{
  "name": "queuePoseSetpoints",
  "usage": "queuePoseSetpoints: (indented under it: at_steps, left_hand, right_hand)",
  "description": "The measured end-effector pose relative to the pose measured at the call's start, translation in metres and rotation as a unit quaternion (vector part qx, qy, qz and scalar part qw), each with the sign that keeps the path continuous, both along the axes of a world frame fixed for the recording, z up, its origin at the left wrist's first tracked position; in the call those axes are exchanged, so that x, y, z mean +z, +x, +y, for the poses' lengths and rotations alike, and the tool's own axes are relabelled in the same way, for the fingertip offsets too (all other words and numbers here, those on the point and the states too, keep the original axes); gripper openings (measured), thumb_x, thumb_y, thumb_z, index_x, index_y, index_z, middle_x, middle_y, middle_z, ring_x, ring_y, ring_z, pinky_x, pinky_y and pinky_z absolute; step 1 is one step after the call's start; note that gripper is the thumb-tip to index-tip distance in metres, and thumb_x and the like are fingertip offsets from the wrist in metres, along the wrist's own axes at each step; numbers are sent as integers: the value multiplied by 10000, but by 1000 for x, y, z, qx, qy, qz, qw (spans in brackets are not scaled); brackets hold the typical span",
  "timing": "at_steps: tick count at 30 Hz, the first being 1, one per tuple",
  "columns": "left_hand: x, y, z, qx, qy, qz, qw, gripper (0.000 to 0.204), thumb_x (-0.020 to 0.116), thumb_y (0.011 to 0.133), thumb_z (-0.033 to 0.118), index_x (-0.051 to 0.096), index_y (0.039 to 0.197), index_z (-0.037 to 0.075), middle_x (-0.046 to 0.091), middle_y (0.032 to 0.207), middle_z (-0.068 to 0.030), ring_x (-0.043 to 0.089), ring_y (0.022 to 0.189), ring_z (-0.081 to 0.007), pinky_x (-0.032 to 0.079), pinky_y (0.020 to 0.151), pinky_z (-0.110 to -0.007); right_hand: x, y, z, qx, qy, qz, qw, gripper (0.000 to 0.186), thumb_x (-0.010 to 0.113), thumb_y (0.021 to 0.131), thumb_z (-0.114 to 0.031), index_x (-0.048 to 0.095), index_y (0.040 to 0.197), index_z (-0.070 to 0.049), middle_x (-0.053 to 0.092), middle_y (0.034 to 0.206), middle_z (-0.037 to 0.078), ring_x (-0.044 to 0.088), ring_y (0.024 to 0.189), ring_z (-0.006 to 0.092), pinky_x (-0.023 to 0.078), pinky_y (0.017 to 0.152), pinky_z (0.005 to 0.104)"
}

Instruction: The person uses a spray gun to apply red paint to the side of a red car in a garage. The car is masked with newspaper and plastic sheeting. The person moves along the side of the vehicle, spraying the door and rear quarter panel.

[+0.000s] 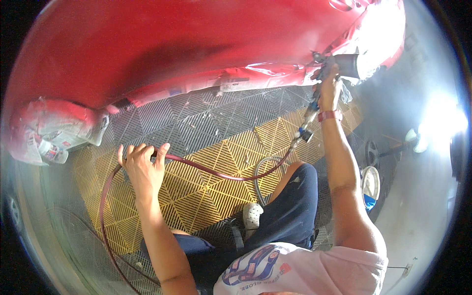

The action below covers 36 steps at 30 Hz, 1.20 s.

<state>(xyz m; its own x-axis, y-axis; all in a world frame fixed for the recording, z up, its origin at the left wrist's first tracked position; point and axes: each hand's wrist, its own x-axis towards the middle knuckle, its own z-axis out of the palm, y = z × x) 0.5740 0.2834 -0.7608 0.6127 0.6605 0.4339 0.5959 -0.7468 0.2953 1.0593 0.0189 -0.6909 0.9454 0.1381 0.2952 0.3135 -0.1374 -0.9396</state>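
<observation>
My right hand (329,88) is closed round a spray gun (323,69) with a dark cup (347,66), held out at the far right beside a red painted car body panel (162,44). From the gun's handle a fitting with a small black knob (307,135) runs down to a dark red air hose (226,177). The hose curves left across the view into my left hand (143,169), whose fingers are bent over it. Part of the hose there is hidden behind the hand. Sheets of masking paper (236,84) line the panel's lower edge.
Below are grey and yellow slatted floor tiles (196,191). A clear plastic bottle (53,152) is by the paper-covered part at left. A round can (370,183) stands beside my right arm. A bright lamp (445,123) glares at right. My bent knee (300,182) is near the hose.
</observation>
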Motion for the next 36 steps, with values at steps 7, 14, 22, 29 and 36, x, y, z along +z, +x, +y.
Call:
queuePoseSetpoints:
  at_steps: [7, 14, 22, 29, 36]
  left_hand:
    - [-8, -109, 53, 134, -10, -5, 991, 640, 740, 999, 595, 733, 757, 3, 750, 926, -147, 668, 981, -383, 354, 1213, -633]
    - [-15, -239, 86, 310, -94, -51, 945, 655, 699, 1019, 658, 802, 802, 48, 759, 871, -113, 672, 1029, -330, 186, 1309, -659]
    - [-30, -377, 76, 508, -8, -127, 852, 682, 621, 1042, 743, 844, 915, 111, 749, 855, -23, 644, 1197, -262, 74, 1348, -660]
    - [-24, -417, 62, 599, -5, -162, 784, 706, 618, 997, 800, 846, 920, 136, 747, 997, -14, 599, 1305, -220, 62, 1383, -660]
    - [-16, -376, 73, 537, -45, -160, 827, 770, 575, 1004, 826, 849, 927, 111, 760, 970, -26, 607, 1288, -239, 94, 1373, -649]
  right_hand:
    - [-3, -199, 134, 149, 27, 4, 988, 626, 446, 1185, -588, 699, 981, -53, 701, 723, 57, 573, 500, 111, 433, 447, 290]
    - [-8, -344, 245, 269, 2, -34, 963, 546, 497, 1191, -502, 679, 961, -42, 680, 715, 15, 578, 591, 94, 454, 562, 312]
    - [-26, -469, 382, 357, -6, -39, 933, 420, 571, 1183, -378, 720, 1184, 15, 689, 770, 15, 640, 680, 79, 520, 599, 290]
    - [-4, -552, 454, 370, 12, -145, 918, 538, 625, 1093, -430, 732, 1372, 18, 754, 947, 348, 764, 942, 531, 602, 841, 573]
    - [4, -492, 465, 469, 62, -51, 880, 555, 632, 1103, -472, 754, 1236, 53, 768, 819, 239, 807, 780, 311, 611, 728, 447]
